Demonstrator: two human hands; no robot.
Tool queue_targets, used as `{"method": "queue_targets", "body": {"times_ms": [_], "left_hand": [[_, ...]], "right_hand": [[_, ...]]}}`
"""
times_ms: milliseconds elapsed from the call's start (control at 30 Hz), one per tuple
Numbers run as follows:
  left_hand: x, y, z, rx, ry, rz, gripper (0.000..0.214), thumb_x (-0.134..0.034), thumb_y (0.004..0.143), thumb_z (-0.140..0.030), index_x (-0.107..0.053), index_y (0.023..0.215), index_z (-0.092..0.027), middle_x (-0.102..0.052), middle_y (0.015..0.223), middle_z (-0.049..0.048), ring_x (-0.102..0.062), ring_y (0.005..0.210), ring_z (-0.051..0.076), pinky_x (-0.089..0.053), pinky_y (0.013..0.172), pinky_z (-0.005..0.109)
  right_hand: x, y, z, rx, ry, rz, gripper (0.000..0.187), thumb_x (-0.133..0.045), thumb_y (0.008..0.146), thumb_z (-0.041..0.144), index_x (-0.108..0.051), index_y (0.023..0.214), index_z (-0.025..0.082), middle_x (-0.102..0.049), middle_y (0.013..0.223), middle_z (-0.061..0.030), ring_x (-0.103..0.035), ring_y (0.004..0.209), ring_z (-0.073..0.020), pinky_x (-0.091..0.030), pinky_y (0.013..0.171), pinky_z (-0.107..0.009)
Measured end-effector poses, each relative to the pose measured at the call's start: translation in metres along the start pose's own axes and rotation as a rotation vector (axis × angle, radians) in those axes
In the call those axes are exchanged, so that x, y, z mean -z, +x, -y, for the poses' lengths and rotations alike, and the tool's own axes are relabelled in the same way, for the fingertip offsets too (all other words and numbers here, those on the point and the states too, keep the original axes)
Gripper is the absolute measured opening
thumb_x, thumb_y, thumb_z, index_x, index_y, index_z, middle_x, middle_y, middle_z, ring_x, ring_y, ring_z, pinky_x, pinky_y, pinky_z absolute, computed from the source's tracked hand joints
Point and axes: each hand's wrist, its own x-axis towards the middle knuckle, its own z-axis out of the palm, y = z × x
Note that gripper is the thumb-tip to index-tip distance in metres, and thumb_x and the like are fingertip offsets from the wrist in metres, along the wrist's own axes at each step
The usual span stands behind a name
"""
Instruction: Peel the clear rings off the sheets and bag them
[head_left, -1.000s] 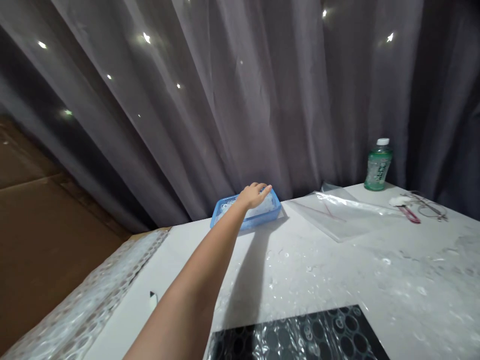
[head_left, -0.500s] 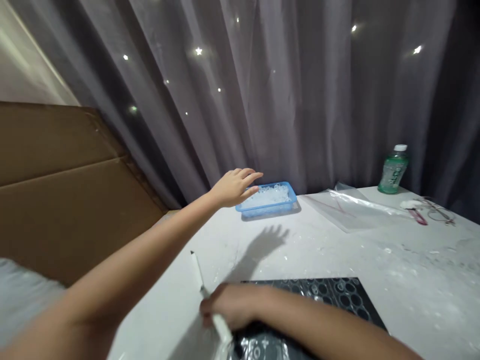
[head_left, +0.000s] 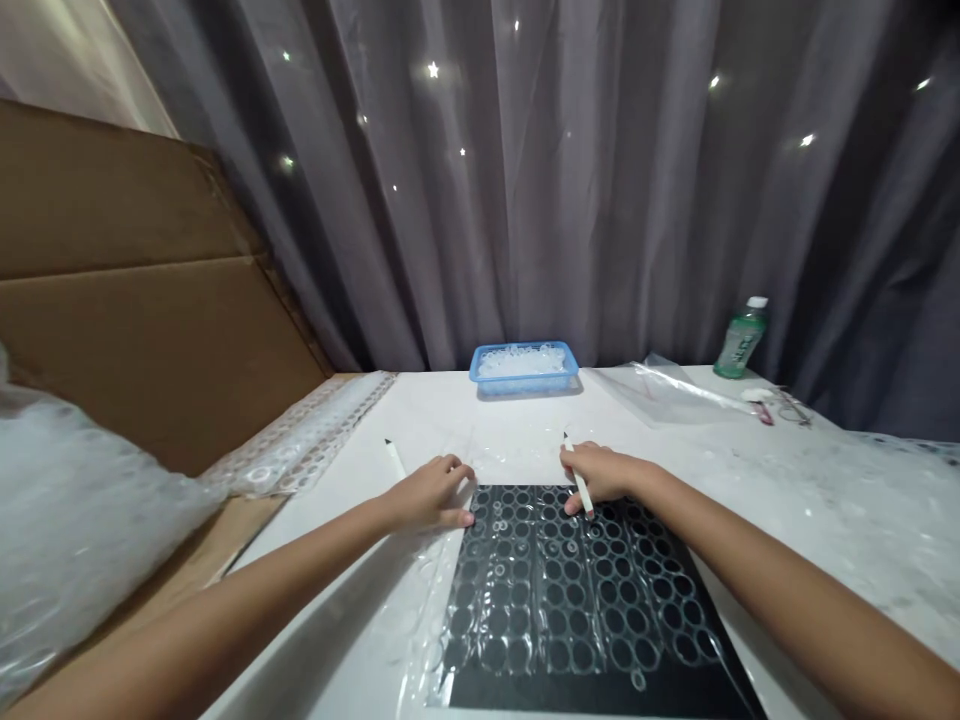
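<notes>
L hand (head_left: 431, 495) empty, fingers loose, pressing ring sheet (head_left: 555, 590) at its 10 o'clock corner, on black mat (head_left: 570, 697). R hand (head_left: 604, 475) closed round white pen (head_left: 579, 482), tip at sheet's 12. Most rings seated, few loose up top: early, I'd say. Around: cardboard (head_left: 150, 330) 9 o'clock, spare pen (head_left: 394, 460), blue tray (head_left: 525, 367) 12, bottle (head_left: 740, 338) 2. Nothing blocking.

**Glossy film on matt black**

The clear film (head_left: 540, 590) is thin, glossy plastic, embossed with rings and wrinkled along its edges. The black sheet (head_left: 600, 695) beneath it looks matt and smooth. The pen (head_left: 578, 482) is smooth white plastic. The table (head_left: 787, 500) is white and matt, with faint specks. The basket (head_left: 525, 378) is blue perforated plastic. The curtain (head_left: 525, 180) is grey cloth in soft folds, pricked with light. The board (head_left: 142, 330) is brown, matt cardboard. The bottle (head_left: 740, 338) is translucent green plastic.
</notes>
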Motion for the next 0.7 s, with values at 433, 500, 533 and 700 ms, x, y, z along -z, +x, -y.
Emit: {"method": "queue_targets", "body": {"times_ms": [433,500,533,700], "left_hand": [[0.006,0.047,0.008,0.053,-0.023,0.092,0.011,-0.048,0.071,-0.028,-0.053,0.068,-0.018,-0.062,0.080,0.0066,-0.057,0.074,0.023,-0.041,0.066,0.030],[0.005,0.045,0.007,0.085,-0.016,0.043,0.020,-0.050,0.072,-0.034,-0.056,0.081,-0.017,-0.061,0.094,0.0108,-0.058,0.083,0.026,-0.042,0.071,0.032],[0.005,0.044,0.006,0.106,-0.014,0.020,0.027,-0.052,0.071,-0.037,-0.057,0.088,-0.016,-0.059,0.100,0.0129,-0.057,0.086,0.028,-0.043,0.072,0.034],[-0.002,0.042,-0.001,0.134,-0.037,-0.001,0.029,-0.056,0.068,-0.040,-0.055,0.088,-0.018,-0.060,0.095,0.0090,-0.057,0.081,0.025,-0.043,0.071,0.032]], "right_hand": [[-0.021,0.005,-0.002,0.079,0.176,-0.202,0.020,-0.064,0.076,0.013,-0.046,0.068,0.019,-0.053,0.074,0.0019,-0.048,0.069,-0.0133,-0.032,0.062,-0.021],[-0.024,0.004,-0.001,0.100,0.189,-0.235,0.020,-0.060,0.074,0.009,-0.045,0.066,0.019,-0.052,0.071,0.0021,-0.047,0.067,-0.0133,-0.032,0.061,-0.022],[-0.025,0.004,-0.001,0.105,0.197,-0.259,0.020,-0.059,0.073,0.007,-0.044,0.066,0.019,-0.051,0.070,0.0020,-0.047,0.067,-0.0135,-0.032,0.061,-0.022],[-0.024,0.007,0.000,0.112,0.239,-0.424,0.018,-0.050,0.069,0.003,-0.043,0.068,0.020,-0.051,0.075,0.0007,-0.050,0.073,-0.0145,-0.035,0.066,-0.022]]}}
